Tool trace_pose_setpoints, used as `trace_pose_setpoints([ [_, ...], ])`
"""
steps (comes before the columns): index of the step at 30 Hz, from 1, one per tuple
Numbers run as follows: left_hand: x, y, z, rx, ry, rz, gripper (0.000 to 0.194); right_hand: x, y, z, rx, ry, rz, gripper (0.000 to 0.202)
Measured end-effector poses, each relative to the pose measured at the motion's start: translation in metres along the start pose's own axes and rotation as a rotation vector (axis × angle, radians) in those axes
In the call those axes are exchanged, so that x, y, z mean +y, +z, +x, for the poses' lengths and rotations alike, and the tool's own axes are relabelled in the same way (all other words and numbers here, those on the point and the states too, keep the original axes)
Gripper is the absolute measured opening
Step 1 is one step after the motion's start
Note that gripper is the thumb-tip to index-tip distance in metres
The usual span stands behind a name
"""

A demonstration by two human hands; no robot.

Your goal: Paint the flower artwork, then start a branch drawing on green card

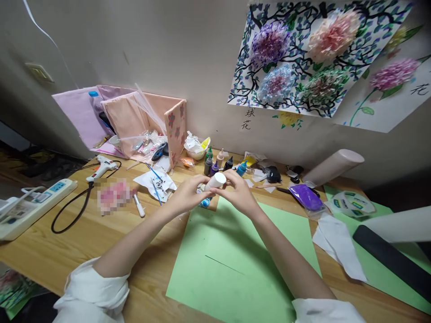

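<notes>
A small white cylinder, perhaps a bottle or cap (217, 180), is held up between both hands, its round end facing me. My left hand (191, 193) grips its left side with thumb and fingers. On its right side, my right hand (237, 190) pinches it, thumb below and fingers behind. Under my hands lies a large green sheet (242, 260) with a thin dark line on it. A blue round item (205, 202) shows just below the cylinder. Right behind my hands stand several paint bottles, among them a blue one (241, 168).
A glue gun (103, 168), a power strip (37, 206), a white marker (138, 205) and a stained tissue (156, 184) are at the left. Pink fabric-covered boxes (175, 134) stand against the wall. At the right are a purple packet (306, 197), white paper (338, 246) and white rolls (336, 166).
</notes>
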State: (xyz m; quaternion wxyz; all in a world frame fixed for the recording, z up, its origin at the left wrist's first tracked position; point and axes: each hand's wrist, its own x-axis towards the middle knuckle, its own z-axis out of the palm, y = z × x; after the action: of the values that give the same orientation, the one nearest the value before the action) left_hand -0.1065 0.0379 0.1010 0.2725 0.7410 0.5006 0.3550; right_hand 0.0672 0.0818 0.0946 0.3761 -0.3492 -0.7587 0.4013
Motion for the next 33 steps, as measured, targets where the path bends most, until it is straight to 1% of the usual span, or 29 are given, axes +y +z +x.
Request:
trace_pose_setpoints([
  [3,-0.006,0.005,0.0,-0.052,-0.096,-0.016,0.021,0.006,0.011,0.0,-0.014,-0.043,-0.015,0.02],
  [7,-0.016,0.001,-0.001,-0.079,-0.178,-0.007,0.023,0.017,0.017,0.002,-0.081,-0.067,-0.108,0.012],
  [9,-0.019,-0.002,-0.001,-0.088,-0.191,-0.02,0.032,0.02,0.018,0.002,-0.103,-0.076,-0.13,0.009],
  [11,-0.02,-0.004,0.001,-0.145,-0.168,-0.09,0.045,0.021,0.02,0.001,-0.096,-0.085,-0.13,0.007],
  [12,-0.019,-0.004,0.002,-0.175,-0.15,-0.141,0.048,0.022,0.02,0.001,-0.093,-0.092,-0.123,0.007],
  [13,-0.018,-0.003,0.003,-0.189,-0.134,-0.186,0.047,0.022,0.021,0.001,-0.092,-0.102,-0.115,0.01],
  [15,-0.017,0.0,0.005,-0.159,-0.124,-0.229,0.038,0.024,0.024,0.001,-0.082,-0.119,-0.098,0.019],
  [17,-0.015,0.005,0.005,-0.075,-0.138,-0.189,0.029,0.027,0.026,0.001,-0.059,-0.124,-0.079,0.026],
  [21,-0.017,0.013,0.003,0.014,-0.163,-0.096,0.02,0.033,0.03,0.0,-0.036,-0.092,-0.068,0.024],
  [24,-0.021,0.015,0.002,0.035,-0.176,-0.07,0.018,0.036,0.032,0.0,-0.035,-0.064,-0.081,0.023],
  [29,-0.022,0.017,0.002,0.07,-0.178,-0.049,0.018,0.037,0.031,0.0,0.027,-0.07,-0.12,0.02],
  [33,-0.021,0.018,0.001,0.087,-0.172,-0.032,0.018,0.037,0.031,0.0,0.06,-0.045,-0.117,0.019],
])
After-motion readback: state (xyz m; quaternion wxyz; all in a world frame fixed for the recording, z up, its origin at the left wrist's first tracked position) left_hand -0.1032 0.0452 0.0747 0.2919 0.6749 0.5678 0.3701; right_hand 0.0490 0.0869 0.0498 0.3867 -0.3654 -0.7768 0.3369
